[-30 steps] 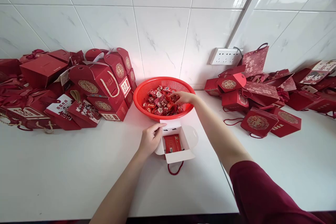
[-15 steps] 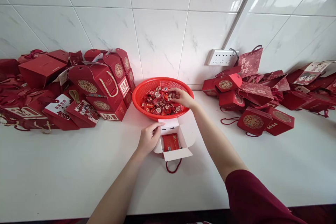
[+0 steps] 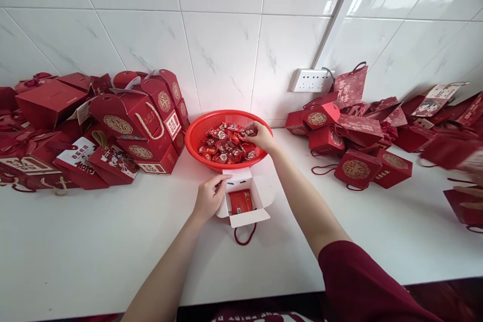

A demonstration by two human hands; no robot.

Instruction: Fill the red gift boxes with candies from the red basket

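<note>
An opened gift box (image 3: 247, 220) with white insides and raised flaps stands on the table, its dark red cord handle (image 3: 245, 242) lying toward me. Inside it lies a red packet (image 3: 240, 202). My left hand (image 3: 210, 197) is closed on the box's left edge, thumb and forefinger at the flap. Behind the box, a red plastic basket (image 3: 193, 147) holds many candies (image 3: 226, 146) in red wrappers. My right hand (image 3: 260, 137) reaches into the basket's right side, fingertips pinched together on a wrapped candy, which they partly hide.
Red gift boxes (image 3: 132, 115) are stacked at the left along the tiled wall. More boxes (image 3: 356, 168) lie piled at the right. A white power strip (image 3: 312, 80) is on the wall. At the far right edge, another person's hand (image 3: 471, 197) is at a red box.
My view has shifted slightly right. My right hand stays among the candies, its fingers moved a little; my left hand stays at the box. Another person's hand has appeared at the far right.
</note>
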